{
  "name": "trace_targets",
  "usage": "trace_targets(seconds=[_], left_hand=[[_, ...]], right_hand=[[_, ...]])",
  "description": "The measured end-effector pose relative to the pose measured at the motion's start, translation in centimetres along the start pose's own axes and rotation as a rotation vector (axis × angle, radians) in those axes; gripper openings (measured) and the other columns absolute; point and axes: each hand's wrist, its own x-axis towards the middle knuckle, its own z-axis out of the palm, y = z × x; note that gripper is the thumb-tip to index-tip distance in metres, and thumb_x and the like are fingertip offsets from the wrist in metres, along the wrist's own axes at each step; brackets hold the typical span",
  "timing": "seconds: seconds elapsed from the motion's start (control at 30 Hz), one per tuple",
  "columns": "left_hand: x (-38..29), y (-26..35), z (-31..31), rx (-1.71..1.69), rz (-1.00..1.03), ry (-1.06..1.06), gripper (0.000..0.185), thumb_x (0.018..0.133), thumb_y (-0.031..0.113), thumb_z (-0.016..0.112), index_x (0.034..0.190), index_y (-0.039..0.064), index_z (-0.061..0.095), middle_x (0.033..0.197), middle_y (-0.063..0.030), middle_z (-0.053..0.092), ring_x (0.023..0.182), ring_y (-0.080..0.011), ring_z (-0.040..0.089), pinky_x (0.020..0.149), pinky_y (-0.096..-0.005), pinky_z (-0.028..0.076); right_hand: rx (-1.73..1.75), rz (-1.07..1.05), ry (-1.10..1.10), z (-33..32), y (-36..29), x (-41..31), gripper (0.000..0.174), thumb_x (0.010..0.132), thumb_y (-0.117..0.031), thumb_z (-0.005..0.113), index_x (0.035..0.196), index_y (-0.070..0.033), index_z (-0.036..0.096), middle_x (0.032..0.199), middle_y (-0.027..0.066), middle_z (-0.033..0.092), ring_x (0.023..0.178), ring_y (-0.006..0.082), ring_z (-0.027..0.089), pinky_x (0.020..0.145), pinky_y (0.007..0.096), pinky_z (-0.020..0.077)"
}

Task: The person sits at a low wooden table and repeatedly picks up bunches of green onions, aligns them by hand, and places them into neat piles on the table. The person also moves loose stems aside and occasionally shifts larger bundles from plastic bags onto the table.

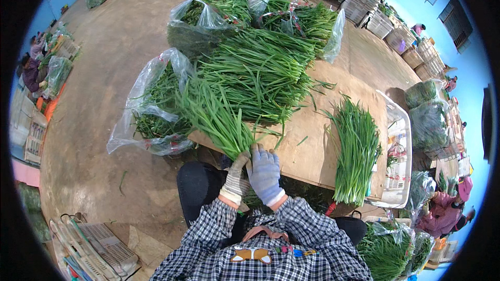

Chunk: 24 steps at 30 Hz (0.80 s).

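Both hands wear work gloves. My left hand (237,177), in a striped grey glove, grips the lower end of a bunch of long green leaves (222,125), which look like garlic chives and fan out up and to the left. Right beside it, my right hand (264,171), in a bluish glove, has its fingertips at the stem ends; whether it grips them is hard to tell. A large pile of the same leaves (258,74) lies beyond on the wooden board (308,152). Another bundle (355,152) lies on the board's right side.
Open clear plastic bags of greens stand at the left (133,105) and far side (207,19) of the board. A white plastic crate (404,164) adjoins its right edge. Flat crates (101,246) lie at lower left. A person in pink (441,210) sits at right; others work farther off.
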Motion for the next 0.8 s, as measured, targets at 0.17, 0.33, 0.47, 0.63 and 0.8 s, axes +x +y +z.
trace_targets(seconds=[0.17, 0.33, 0.47, 0.63, 0.8], left_hand=[[-2.7, -1.5, 3.6, 0.499, 0.087, -0.191, 0.046, 0.079, 0.011, 0.074, 0.121, 0.006, 0.055, 0.116, -0.0053, 0.060, 0.105, -0.0199, 0.057, 0.094, -0.0343, 0.047], [-2.7, -5.0, 4.5, 0.523, -0.184, -0.405, 0.055, 0.074, 0.010, 0.079, 0.123, 0.005, 0.057, 0.118, -0.0059, 0.062, 0.107, -0.0183, 0.057, 0.094, -0.0336, 0.047], [-3.9, -8.8, 0.3, 0.311, -0.437, -0.241, 0.032, 0.081, 0.014, 0.070, 0.110, 0.002, 0.063, 0.111, -0.0073, 0.064, 0.101, -0.0190, 0.060, 0.090, -0.0328, 0.049], [-4.7, -9.8, -4.6, 0.119, -0.680, 0.153, 0.033, 0.090, 0.017, 0.057, 0.120, 0.004, 0.057, 0.118, -0.0130, 0.060, 0.107, -0.0265, 0.058, 0.093, -0.0392, 0.048], [-6.3, -8.7, -4.7, 0.403, -0.634, 0.214, 0.037, 0.084, 0.015, 0.064, 0.118, 0.001, 0.059, 0.112, -0.0117, 0.064, 0.101, -0.0233, 0.062, 0.088, -0.0373, 0.053]], right_hand=[[0.044, -0.022, 0.232, -4.6, -0.2, -4.9, 0.060, 0.083, -0.025, 0.057, 0.133, 0.004, 0.039, 0.133, 0.0260, 0.043, 0.122, 0.0443, 0.041, 0.105, 0.0521, 0.0310], [-0.005, 0.007, 0.362, -6.1, 2.2, -11.3, 0.063, 0.090, -0.033, 0.054, 0.137, 0.005, 0.034, 0.133, 0.0314, 0.040, 0.124, 0.0482, 0.040, 0.103, 0.0569, 0.0323], [-0.017, 0.183, 0.089, -5.3, 3.5, -15.5, 0.065, 0.087, -0.031, 0.058, 0.135, 0.007, 0.036, 0.133, 0.0330, 0.041, 0.120, 0.0474, 0.044, 0.101, 0.0522, 0.0355], [0.211, 0.258, -0.092, -4.4, 6.2, -18.0, 0.057, 0.086, -0.027, 0.064, 0.133, 0.001, 0.047, 0.122, 0.0268, 0.056, 0.105, 0.0369, 0.058, 0.092, 0.0413, 0.0453], [1.304, 0.869, 0.297, -3.8, 11.9, -18.5, 0.042, 0.094, -0.018, 0.058, 0.130, 0.002, 0.051, 0.117, 0.0063, 0.061, 0.103, 0.0137, 0.058, 0.091, 0.0264, 0.0453]])
